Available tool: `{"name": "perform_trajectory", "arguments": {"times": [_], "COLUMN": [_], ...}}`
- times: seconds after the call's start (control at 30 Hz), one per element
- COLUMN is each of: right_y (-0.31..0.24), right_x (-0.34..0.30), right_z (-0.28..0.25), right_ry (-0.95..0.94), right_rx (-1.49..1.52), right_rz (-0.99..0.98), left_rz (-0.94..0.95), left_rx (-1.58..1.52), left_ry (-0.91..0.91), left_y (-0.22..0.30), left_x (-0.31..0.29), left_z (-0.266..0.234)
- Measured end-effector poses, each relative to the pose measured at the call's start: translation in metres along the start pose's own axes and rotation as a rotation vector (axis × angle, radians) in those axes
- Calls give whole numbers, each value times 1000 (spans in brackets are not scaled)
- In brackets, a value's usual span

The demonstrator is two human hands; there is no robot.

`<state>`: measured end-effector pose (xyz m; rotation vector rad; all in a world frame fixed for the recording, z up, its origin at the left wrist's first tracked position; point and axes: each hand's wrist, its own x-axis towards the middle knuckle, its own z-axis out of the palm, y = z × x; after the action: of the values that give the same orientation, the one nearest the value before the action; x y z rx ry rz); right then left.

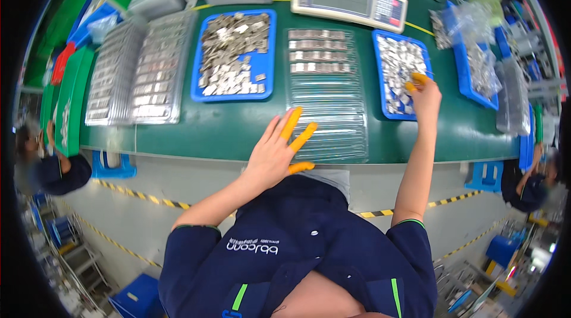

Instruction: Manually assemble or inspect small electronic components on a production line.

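My left hand (275, 152), with yellow finger cots on several fingertips, is open at the lower left edge of a clear ribbed plastic tray (330, 130). Small metal parts (319, 56) sit in rows across the far end of that tray; its nearer grooves show no parts. Over at the right, my right hand (426, 99) reaches into a blue bin (397, 117) of small silvery parts (399, 71). Its yellow-capped finger and thumb are closed together among them, and whatever they pinch is too small to make out.
Left of the clear tray is another blue bin (233, 99) with more metal parts. Stacked filled trays (157, 74) stand further left. A digital scale (348, 0) is at the back. On the right, a blue bin (470, 89) holds bagged parts. Other people sit at both sides.
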<state>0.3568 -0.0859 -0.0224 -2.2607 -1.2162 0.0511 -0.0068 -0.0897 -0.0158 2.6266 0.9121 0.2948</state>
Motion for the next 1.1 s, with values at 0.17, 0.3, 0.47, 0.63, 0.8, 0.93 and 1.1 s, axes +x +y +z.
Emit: {"name": "perform_trajectory", "arguments": {"times": [0.17, 0.3, 0.47, 0.63, 0.8, 0.93, 1.1], "right_y": [-22, -20, -15, -26, -26, -36, -2], "right_x": [-4, -14, -1, -4, -3, -3, -3], "right_z": [1, 26, 28, 18, 14, 6, 12], "right_ry": [96, 154, -35, 279, 316, 302, 313], "right_rx": [-67, -239, -276, 107, 155, -12, 293], "right_rz": [-14, -197, 116, 134, 197, 143, 128], "left_rz": [31, -21, -37, -120, -276, -295, -273], "left_rx": [21, -82, -183, -218, -37, -31, 0], "left_ry": [26, 10, 35, 367, 536, 388, 282], "left_y": [-9, -8, -15, -38, -101, -107, -110], "left_x": [10, 15, 19, 33, 46, 61, 69], "left_z": [-1, 1, -6, -39, -55, -54, -50]}}
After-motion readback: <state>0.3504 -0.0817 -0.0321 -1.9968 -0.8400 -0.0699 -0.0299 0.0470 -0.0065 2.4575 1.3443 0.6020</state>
